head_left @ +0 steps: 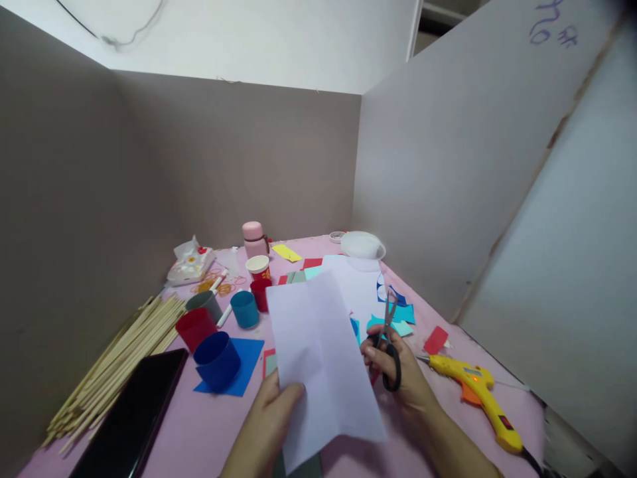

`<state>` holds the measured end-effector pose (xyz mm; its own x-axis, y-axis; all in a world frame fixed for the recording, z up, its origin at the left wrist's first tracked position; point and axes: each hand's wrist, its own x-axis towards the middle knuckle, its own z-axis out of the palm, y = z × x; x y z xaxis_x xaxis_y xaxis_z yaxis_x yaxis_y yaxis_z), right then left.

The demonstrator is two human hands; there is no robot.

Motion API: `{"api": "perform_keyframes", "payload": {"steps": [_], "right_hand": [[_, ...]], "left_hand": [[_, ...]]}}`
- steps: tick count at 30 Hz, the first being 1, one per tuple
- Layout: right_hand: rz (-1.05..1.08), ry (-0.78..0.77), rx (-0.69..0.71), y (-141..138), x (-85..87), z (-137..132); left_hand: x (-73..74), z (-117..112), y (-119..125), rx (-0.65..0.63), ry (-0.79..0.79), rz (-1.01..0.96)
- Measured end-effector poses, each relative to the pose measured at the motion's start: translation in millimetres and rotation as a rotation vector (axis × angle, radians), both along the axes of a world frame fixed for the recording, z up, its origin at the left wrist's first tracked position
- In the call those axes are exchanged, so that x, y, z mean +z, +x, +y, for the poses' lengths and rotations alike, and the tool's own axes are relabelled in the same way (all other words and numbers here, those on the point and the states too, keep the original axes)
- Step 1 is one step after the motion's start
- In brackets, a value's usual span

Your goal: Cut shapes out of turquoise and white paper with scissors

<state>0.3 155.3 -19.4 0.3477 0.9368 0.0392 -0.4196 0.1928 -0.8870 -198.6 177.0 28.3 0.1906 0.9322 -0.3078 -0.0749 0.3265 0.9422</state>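
A sheet of white paper (323, 358) with a fold line down it is held up over the table by my left hand (273, 411). The thumb lies on the paper's face and the fingers are behind it. To the right of the sheet, my right hand (398, 372) grips a pair of scissors (391, 318) by the black handles. Their blades point up and away, slightly apart, and no paper is between them. Behind the held sheet, another white sheet (358, 285) lies on the table with blue and teal paper scraps (401, 313) beside it.
A yellow glue gun (472, 385) with a lit orange light lies at right. At left are wooden sticks (114, 358), a black phone (134, 411), and blue (217, 362), red (196, 328) and teal (245, 310) paper rings. A pink bottle (255, 242) and paper cup (259, 267) stand behind.
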Motion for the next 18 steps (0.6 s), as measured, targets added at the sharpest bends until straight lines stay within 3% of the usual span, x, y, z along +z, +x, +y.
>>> {"api": "perform_keyframes", "payload": {"steps": [4, 8, 12, 18], "right_hand": [[-0.027, 0.046, 0.002, 1, 0.8, -2], [-0.053, 0.029, 0.010, -1, 3.5, -5], [-0.009, 0.029, 0.047, -5, 5.2, -7], [0.142, 0.026, 0.083, -7, 3.9, -8]], "left_hand": [[-3.6, -3, 4, -0.109, 0.082, 0.149], [-3.9, -5, 11, -0.168, 0.190, 0.113], [-2.9, -2, 12, -0.174, 0.122, -0.055], [-8.4, 0, 11, -0.131, -0.020, -0.149]]}}
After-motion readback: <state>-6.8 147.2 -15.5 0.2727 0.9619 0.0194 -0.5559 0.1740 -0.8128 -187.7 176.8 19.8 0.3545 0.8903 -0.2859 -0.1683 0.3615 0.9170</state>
